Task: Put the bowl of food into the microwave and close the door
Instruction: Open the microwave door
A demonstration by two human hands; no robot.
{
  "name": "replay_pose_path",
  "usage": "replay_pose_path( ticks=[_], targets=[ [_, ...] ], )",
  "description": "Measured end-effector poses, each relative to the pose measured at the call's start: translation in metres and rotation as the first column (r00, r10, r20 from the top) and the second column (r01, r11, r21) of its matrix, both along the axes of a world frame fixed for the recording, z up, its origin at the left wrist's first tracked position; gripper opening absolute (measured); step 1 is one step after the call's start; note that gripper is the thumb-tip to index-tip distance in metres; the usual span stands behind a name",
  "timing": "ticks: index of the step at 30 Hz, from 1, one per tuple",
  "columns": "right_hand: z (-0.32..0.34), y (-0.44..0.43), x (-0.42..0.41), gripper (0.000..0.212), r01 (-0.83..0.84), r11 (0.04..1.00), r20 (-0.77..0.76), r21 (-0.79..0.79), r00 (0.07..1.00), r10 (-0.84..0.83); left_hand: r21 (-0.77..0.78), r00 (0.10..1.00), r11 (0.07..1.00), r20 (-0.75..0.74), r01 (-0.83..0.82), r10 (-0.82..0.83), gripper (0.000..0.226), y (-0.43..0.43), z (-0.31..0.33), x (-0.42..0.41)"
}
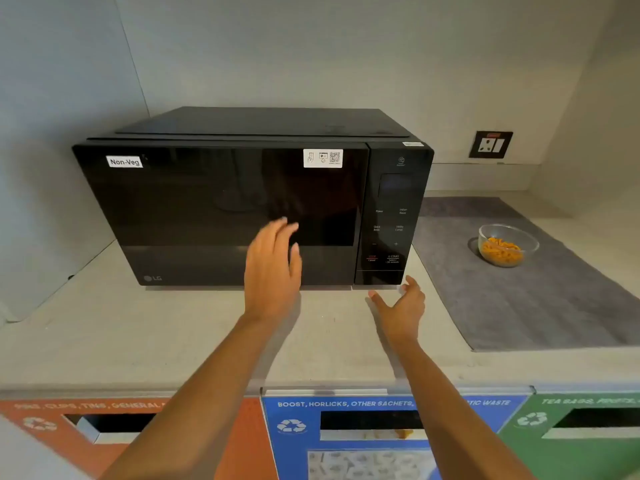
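Microwave (221, 209) door shut; task at opening step, none of it done yet. Left hand (272, 268) raised in front of door glass, fingers spread, holding nothing. Right hand (401, 306) low near bottom-right corner of unit, fingers loose, empty. Bowl of food (506, 244) sits on grey mat (519, 306), well apart to right. Next, in my judgement: open door w/ one hand, then fetch bowl.

black microwave (221, 202): door shut | glass bowl (506, 244): orange food, right of it

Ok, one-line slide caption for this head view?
Both open hands reach toward the closed microwave; bowl of food waits on the grey mat.
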State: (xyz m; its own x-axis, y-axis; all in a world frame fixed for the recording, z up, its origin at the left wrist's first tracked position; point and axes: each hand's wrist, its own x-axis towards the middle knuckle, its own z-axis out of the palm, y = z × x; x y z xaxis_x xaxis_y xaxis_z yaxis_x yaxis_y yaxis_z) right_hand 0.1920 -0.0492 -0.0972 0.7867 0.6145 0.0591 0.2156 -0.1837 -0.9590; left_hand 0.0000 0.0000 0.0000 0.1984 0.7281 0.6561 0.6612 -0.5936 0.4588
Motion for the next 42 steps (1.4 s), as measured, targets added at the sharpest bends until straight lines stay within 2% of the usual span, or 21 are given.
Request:
replay_pose_path(
  ticks=[3,7,14,29,38,42],
  targets=[
    [0.001,0.008,0.005,0.084,-0.069,0.998,0.005,-0.014,0.998,0.069,0.261,0.998,0.964,0.037,-0.056,0.048,0.038,0.013,0.033,0.013],
    [-0.007,0.020,0.007,0.088,-0.088,0.996,0.006,0.029,0.996,0.088,0.373,0.998,0.926,0.015,-0.063,0.062,0.042,0.034,0.066,0.030],
    [-0.008,0.032,0.018,0.086,-0.128,0.987,0.016,0.100,0.992,0.127,0.418,0.991,0.905,-0.062,-0.079,0.115,0.042,0.059,0.075,0.049],
    [-0.013,0.039,0.023,0.091,-0.147,0.986,0.014,0.075,0.989,0.147,0.494,0.971,0.837,0.072,-0.235,0.229,0.041,0.076,0.061,0.073],
    [-0.013,0.045,0.024,0.078,-0.069,0.994,0.048,0.080,0.997,0.065,0.503,0.970,0.832,0.066,-0.235,0.234,0.041,0.077,0.059,0.072],
    [-0.011,0.047,0.025,0.075,-0.057,0.994,0.070,0.094,0.996,0.051,0.521,0.970,0.818,0.130,-0.244,0.207,0.039,0.068,0.055,0.070]
  ],
)
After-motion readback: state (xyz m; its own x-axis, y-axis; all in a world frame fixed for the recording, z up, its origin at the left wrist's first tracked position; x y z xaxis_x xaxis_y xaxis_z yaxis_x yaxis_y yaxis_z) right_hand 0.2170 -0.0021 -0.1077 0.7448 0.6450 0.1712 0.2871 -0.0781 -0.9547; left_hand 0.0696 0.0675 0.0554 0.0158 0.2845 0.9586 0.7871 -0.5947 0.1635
